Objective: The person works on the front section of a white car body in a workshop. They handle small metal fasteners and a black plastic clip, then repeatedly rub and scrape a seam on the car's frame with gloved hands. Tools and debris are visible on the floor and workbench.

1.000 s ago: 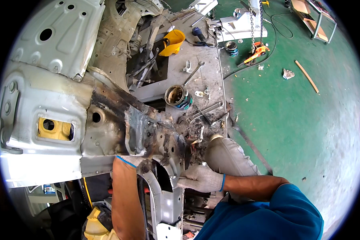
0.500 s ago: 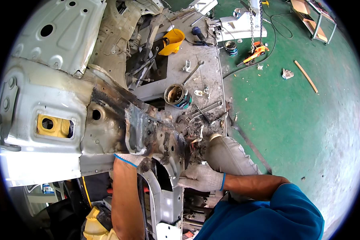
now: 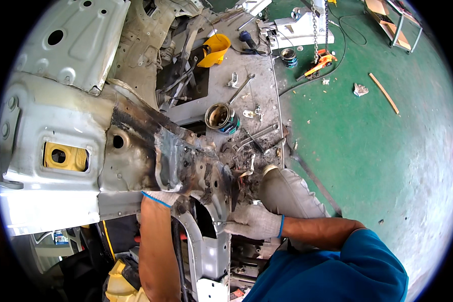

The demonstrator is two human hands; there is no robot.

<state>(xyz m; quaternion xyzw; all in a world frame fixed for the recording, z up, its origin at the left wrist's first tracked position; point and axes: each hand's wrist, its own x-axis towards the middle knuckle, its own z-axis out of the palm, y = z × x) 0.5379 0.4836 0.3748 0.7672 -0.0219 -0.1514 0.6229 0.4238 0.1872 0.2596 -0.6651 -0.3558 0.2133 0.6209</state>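
My left hand (image 3: 163, 197), in a light knitted glove with a blue cuff, reaches in under the edge of a scorched grey metal car-body panel (image 3: 136, 166). Its fingers are hidden there. In a matching glove, my right hand (image 3: 255, 222) is closed beside the silvery curved frame piece (image 3: 210, 256). A thin metal rod (image 3: 219, 222) sticks out from its fingers to the left, across the frame's dark opening. The rest of the rod is covered by the glove.
An open tin (image 3: 222, 119), a wrench (image 3: 242, 88) and a yellow hard hat (image 3: 215, 50) are on the grey metal platform. An orange chain hoist (image 3: 319, 66) lies on the green floor. My bent knee (image 3: 292, 196) is close to my right hand.
The whole view has shifted slightly. Both hands keep nearly the same place against the metal, and the rod from my right hand shows a little more plainly.
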